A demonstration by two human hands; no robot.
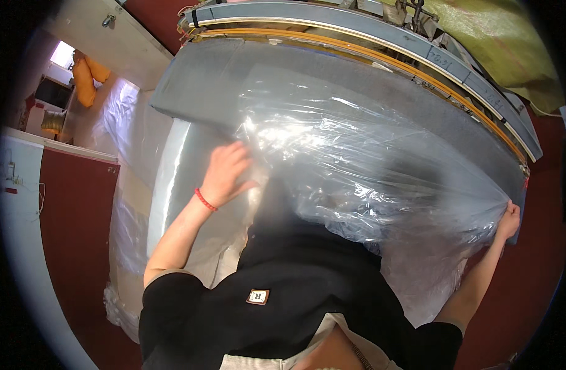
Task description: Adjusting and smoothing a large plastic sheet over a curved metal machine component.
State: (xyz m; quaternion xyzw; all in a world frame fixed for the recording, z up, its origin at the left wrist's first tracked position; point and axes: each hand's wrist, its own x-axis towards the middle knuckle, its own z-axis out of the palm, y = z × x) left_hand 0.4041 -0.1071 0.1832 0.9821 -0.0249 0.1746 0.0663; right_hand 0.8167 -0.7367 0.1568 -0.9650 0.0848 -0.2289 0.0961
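Observation:
A large clear plastic film (351,148) lies wrinkled and shiny over a long grey padded piece (202,74) in front of me. At the far right, my right hand (510,221) pinches the film's corner, and taut folds run from it across the piece. My left hand (228,172), with a red bead bracelet at the wrist, is raised near the film's left edge. Its fingers are spread and slightly blurred, and nothing shows in them. Below that hand is a second grey surface (196,166) with a glossy film edge.
Beyond the padded piece run long metal rails (332,21) and orange strips (295,34). A green-yellow sheet (499,49) covers something at the back right. A pale door (110,43) stands at the back left. More plastic (128,234) lies on the left by a red-brown panel (79,228).

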